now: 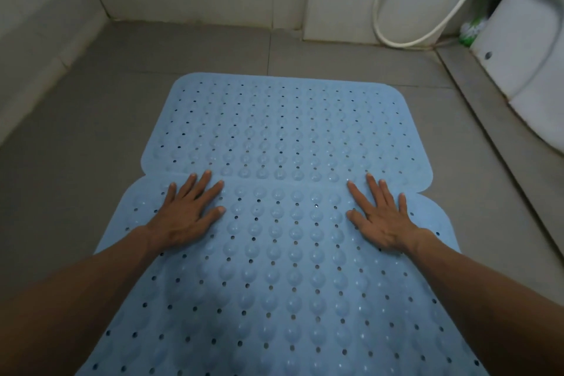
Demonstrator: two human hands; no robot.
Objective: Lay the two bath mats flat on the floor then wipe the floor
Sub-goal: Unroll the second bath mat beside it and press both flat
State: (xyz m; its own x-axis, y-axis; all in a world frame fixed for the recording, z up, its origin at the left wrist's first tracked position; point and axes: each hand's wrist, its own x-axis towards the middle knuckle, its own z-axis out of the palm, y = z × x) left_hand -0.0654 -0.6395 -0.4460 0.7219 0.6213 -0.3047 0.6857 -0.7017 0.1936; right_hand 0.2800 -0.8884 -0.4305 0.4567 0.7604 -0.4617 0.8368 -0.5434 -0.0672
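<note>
Two light blue rubber bath mats with holes and suction bumps lie on the grey tiled floor (76, 137). The far mat (283, 125) lies flat. The near mat (274, 284) runs toward me and its far edge slightly overlaps the far mat. My left hand (186, 210) presses palm-down, fingers spread, on the near mat's far left part. My right hand (381, 214) presses the same way on its far right part. Neither hand holds anything.
A white toilet (531, 55) stands at the right on a raised step. A white hose (406, 40) loops against the back wall. A green and white brush (471, 32) sits in the corner beside the toilet. Tiled walls close the left and back.
</note>
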